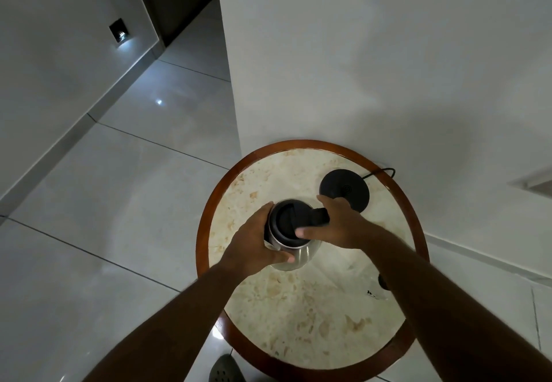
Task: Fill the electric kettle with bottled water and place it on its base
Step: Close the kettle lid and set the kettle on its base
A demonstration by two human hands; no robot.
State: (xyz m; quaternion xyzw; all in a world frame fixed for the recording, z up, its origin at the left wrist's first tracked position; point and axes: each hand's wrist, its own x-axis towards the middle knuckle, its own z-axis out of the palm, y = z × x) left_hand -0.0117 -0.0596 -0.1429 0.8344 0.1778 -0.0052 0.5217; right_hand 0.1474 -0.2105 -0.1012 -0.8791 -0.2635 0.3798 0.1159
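A steel electric kettle (301, 254) with a black lid stands on the round marble-topped table (298, 316), left of centre. My left hand (254, 244) wraps around the kettle's left side. My right hand (334, 223) grips its black handle, thumb resting on the lid. The black round kettle base (343, 186) lies on the table just behind my right hand, its cord running off to the wall. A clear water bottle (378, 292) with a dark cap shows partly under my right forearm at the table's right edge.
The table has a brown wooden rim (206, 223) and stands against a white wall corner. Glossy floor tiles (104, 202) spread to the left. A dark shoe (225, 369) shows at the bottom edge.
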